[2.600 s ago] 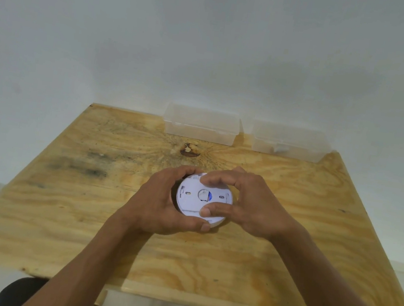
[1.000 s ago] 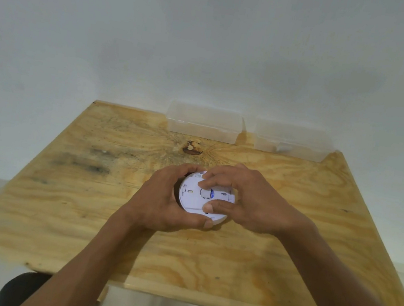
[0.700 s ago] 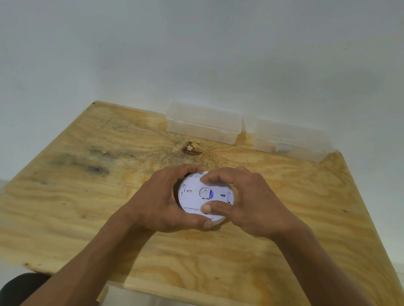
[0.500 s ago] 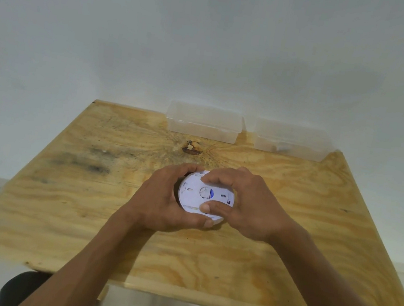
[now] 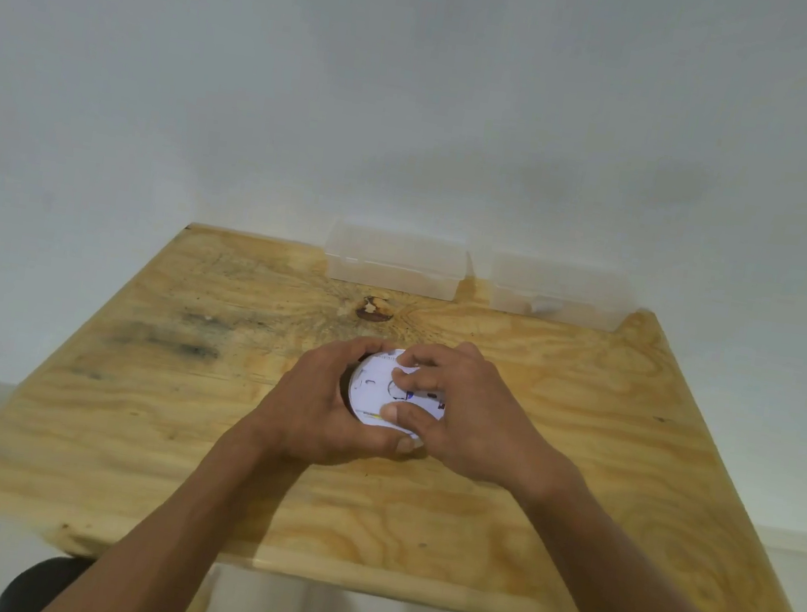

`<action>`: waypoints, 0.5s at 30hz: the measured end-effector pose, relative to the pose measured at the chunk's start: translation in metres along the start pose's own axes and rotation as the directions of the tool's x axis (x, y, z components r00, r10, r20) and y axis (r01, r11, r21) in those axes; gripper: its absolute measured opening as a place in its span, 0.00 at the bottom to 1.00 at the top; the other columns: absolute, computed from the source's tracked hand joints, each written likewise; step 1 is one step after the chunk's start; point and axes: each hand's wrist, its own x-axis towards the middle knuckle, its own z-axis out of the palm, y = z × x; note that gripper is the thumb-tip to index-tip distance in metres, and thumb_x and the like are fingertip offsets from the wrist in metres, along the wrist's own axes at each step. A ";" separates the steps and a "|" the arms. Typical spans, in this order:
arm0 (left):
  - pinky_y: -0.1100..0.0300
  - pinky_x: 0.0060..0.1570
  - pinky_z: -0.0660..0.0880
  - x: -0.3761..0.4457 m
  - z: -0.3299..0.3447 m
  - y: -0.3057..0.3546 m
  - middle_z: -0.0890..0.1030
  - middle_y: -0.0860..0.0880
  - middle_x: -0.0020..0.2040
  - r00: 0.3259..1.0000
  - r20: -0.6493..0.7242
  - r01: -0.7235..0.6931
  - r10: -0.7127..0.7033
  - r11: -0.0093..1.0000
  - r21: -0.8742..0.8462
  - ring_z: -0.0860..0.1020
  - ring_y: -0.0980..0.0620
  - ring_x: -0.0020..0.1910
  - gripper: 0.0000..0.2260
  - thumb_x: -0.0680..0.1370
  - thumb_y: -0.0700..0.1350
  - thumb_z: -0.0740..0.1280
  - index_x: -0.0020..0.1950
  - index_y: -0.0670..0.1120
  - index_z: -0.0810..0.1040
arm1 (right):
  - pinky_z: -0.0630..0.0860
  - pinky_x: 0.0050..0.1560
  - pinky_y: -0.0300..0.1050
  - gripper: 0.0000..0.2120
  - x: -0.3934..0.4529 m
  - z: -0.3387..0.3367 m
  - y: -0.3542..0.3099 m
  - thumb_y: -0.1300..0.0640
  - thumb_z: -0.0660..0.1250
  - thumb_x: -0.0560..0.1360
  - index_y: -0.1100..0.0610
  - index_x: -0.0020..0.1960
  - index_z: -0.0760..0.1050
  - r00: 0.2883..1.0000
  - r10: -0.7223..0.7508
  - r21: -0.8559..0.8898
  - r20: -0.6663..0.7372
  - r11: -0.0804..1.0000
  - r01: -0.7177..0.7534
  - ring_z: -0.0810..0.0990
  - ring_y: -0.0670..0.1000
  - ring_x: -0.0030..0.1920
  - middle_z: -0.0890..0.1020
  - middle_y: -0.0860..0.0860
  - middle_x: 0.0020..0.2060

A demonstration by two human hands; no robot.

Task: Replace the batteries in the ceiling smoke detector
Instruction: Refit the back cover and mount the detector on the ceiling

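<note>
A round white smoke detector (image 5: 375,391) is held just above the middle of the plywood table (image 5: 582,424), its flat labelled face turned up toward me. My left hand (image 5: 324,414) cups its left side and underside, thumb along the near rim. My right hand (image 5: 473,419) grips the right side, with the fingertips pressed on the face near a small round part and a blue mark, and the thumb on the near edge. The right half of the detector is hidden by my fingers.
Two clear plastic lidded boxes stand at the table's far edge against the white wall, one (image 5: 394,265) at centre and one (image 5: 556,293) to its right. A dark knot (image 5: 374,309) marks the wood in front of them. A dark round stool (image 5: 40,587) shows below the near-left edge.
My right-hand fingers have slid further over the detector's face and cover more of it. The detector has tilted and turned slightly in my hands. Both hands stay in the same spot.
</note>
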 end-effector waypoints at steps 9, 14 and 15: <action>0.59 0.56 0.79 -0.010 -0.009 -0.007 0.82 0.60 0.60 0.995 0.098 0.018 -0.017 1.000 -0.010 0.81 0.60 0.58 0.41 0.61 0.57 0.83 0.71 0.56 0.71 | 0.69 0.57 0.47 0.13 -0.003 0.001 -0.001 0.48 0.70 0.76 0.54 0.57 0.83 1.000 -0.005 0.008 0.015 1.000 0.005 0.67 0.50 0.58 0.77 0.46 0.64; 0.58 0.55 0.80 -0.011 -0.009 -0.007 0.83 0.59 0.59 0.997 0.079 0.026 -0.025 1.000 -0.016 0.82 0.60 0.57 0.40 0.61 0.56 0.83 0.71 0.55 0.72 | 0.69 0.61 0.48 0.14 -0.005 0.004 -0.004 0.49 0.69 0.77 0.54 0.59 0.82 1.000 0.023 0.014 0.013 1.000 -0.023 0.66 0.52 0.61 0.75 0.47 0.67; 0.59 0.55 0.80 -0.011 -0.009 -0.006 0.83 0.59 0.59 0.997 0.072 0.019 -0.018 1.000 -0.016 0.82 0.60 0.57 0.40 0.61 0.56 0.84 0.70 0.54 0.72 | 0.68 0.60 0.47 0.15 -0.005 0.004 -0.004 0.48 0.69 0.77 0.54 0.60 0.81 1.000 0.027 0.009 0.009 1.000 -0.027 0.66 0.52 0.62 0.75 0.47 0.67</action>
